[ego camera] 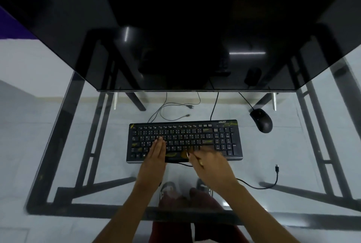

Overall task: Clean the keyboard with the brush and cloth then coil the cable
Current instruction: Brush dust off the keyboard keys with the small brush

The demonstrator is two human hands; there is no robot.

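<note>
From the head view: keyboard (184,140) flat near the middle of the glass desk (58,125), slightly toward 6 o'clock. Left hand (156,154) laid on the keys at the 7 o'clock part, fingers straight and together, holding nothing, probably steadying. Right hand (211,162) blurred over the 5 o'clock corner, fingers curled around a thin stick with a metal band, likely the brush (193,157); bristles not clear to see. No cloth to find in this view. Cable (259,185) running out under the right wrist toward 4 o'clock, plug end lying free. Possible trouble: wrist or forearm catching this cable and dragging the keyboard on smooth glass; hard strokes lifting a keycap; dust pushed deeper between keys. Mouse (261,120) at 2 o'clock, near the corner, easy to knock in a wide sweep. Monitor (195,27) edge closing the 12 o'clock side; open glass at 9 and 3 o'clock; near desk edge at 6 o'clock.
</note>
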